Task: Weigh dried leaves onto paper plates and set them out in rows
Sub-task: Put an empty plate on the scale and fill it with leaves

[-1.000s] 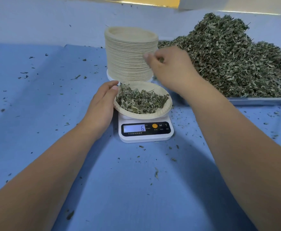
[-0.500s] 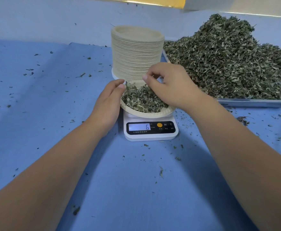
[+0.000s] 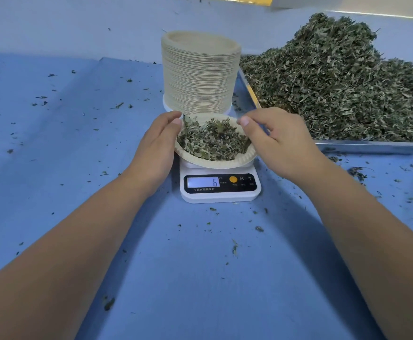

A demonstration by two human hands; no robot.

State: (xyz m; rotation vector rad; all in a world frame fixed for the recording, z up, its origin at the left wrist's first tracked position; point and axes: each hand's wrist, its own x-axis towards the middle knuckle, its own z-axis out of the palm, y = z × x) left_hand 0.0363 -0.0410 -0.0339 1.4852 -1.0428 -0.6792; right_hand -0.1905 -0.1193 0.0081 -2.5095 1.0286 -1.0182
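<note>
Head view. A plate [image 3: 215, 164] of leaves [image 3: 212, 142] sits on a white scale [image 3: 220, 195] at the centre of a blue cloth [image 3: 200, 278]; the display [image 3: 203, 182] reads 6. The left hand [image 3: 156, 146] grips the plate's left rim, thumb on the upper edge and fingers curled underneath. The right hand [image 3: 281, 141] pinches the right rim, thumb tip on the edge, fingers bent behind it. Just behind the scale stands a tall stack [image 3: 200, 74] of empty plates. To its right, a metal tray [image 3: 372, 146] carries a large pile [image 3: 342, 87] of leaves. Loose fragments dot the cloth.
</note>
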